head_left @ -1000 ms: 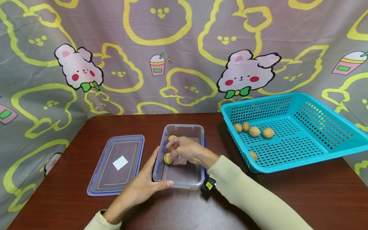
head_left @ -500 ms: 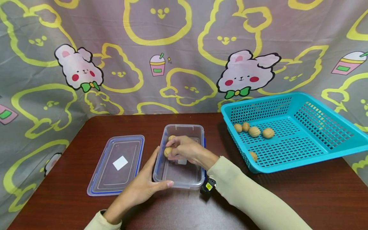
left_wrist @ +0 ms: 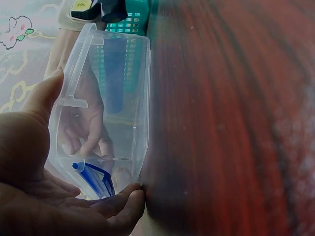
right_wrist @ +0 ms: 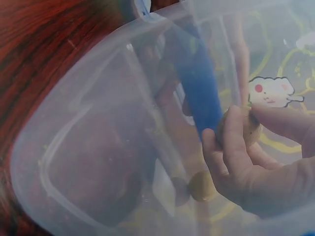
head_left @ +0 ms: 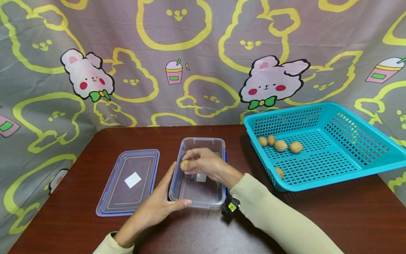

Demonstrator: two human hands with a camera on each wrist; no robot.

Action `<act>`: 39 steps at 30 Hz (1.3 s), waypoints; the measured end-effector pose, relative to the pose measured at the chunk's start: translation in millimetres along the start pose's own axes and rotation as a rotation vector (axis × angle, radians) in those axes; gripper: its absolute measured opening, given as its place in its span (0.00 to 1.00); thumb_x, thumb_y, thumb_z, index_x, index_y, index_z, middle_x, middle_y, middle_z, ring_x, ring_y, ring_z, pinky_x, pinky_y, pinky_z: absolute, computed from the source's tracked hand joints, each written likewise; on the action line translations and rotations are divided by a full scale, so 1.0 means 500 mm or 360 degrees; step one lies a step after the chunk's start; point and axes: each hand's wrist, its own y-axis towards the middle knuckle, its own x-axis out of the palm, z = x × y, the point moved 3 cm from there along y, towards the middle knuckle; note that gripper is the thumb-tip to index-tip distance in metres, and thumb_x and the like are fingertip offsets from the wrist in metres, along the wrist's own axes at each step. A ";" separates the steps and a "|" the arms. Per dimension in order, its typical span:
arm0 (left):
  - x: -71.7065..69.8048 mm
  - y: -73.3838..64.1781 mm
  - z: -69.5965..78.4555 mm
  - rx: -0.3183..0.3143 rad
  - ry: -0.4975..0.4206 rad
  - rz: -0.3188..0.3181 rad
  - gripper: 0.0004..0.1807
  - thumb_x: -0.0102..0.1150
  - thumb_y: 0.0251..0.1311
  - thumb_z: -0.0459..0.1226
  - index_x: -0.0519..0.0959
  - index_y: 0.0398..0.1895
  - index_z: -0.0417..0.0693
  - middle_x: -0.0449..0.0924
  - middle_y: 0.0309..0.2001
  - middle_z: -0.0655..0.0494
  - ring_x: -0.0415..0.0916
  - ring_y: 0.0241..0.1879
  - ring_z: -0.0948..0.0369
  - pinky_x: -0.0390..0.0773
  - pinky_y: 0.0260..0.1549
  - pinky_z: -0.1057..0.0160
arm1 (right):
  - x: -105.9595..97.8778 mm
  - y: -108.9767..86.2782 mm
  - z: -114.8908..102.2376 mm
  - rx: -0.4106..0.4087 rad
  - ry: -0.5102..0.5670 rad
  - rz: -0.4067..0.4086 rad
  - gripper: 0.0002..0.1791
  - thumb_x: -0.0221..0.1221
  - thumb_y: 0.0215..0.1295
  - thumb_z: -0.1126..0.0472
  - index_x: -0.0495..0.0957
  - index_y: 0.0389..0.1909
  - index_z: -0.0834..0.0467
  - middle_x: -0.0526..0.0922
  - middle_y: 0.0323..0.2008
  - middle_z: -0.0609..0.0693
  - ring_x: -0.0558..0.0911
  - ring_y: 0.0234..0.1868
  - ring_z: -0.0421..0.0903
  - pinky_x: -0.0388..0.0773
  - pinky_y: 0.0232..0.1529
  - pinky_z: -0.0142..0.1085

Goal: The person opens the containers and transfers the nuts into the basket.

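Observation:
A clear plastic food box (head_left: 200, 203) with blue clips stands on the table. My left hand (head_left: 157, 203) grips it from the left, thumb across the near rim and fingers along the side wall. Over the box, my right hand (head_left: 207, 164) pinches a walnut (head_left: 184, 165) between thumb and fingertips. The right wrist view shows this walnut (right_wrist: 252, 130) raised above the box floor. Another walnut (right_wrist: 202, 186) lies inside the box below the fingers; in the head view the right hand mostly covers it.
The box's lid (head_left: 120, 197), with a white square label (head_left: 132, 180), lies flat at the left. To the right stands a turquoise perforated basket (head_left: 333, 178) holding several walnuts (head_left: 280, 145). A patterned curtain (head_left: 203, 63) hangs behind the table.
The right hand has taken hold of the walnut in the box, drawn it a little away from me and lifted it slightly. My left hand and the box have stayed put.

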 end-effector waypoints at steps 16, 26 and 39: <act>-0.003 -0.002 -0.002 -0.0029 0.0004 0.0021 0.66 0.77 0.58 0.49 0.38 0.87 0.53 0.40 0.86 0.42 0.46 0.82 0.39 0.50 0.76 0.28 | -0.003 -0.073 -0.074 -0.0094 -0.0176 -0.0020 0.20 0.67 0.66 0.68 0.79 0.58 0.68 0.82 0.52 0.58 0.88 0.46 0.47 0.86 0.57 0.48; -0.002 -0.003 0.000 -0.0087 0.0024 0.0009 0.66 0.77 0.58 0.51 0.38 0.87 0.56 0.38 0.86 0.43 0.42 0.83 0.40 0.47 0.77 0.29 | -0.049 -0.143 -0.123 -0.0217 -0.0327 0.0079 0.16 0.69 0.66 0.63 0.83 0.53 0.62 0.85 0.54 0.57 0.86 0.52 0.52 0.87 0.55 0.46; 0.000 -0.005 0.004 -0.0119 0.0046 0.0010 0.66 0.77 0.57 0.52 0.38 0.87 0.59 0.38 0.86 0.44 0.43 0.83 0.40 0.48 0.77 0.30 | -0.194 -0.246 -0.217 -0.0256 -0.0545 0.0142 0.18 0.67 0.69 0.64 0.80 0.58 0.64 0.80 0.57 0.58 0.87 0.51 0.56 0.86 0.56 0.42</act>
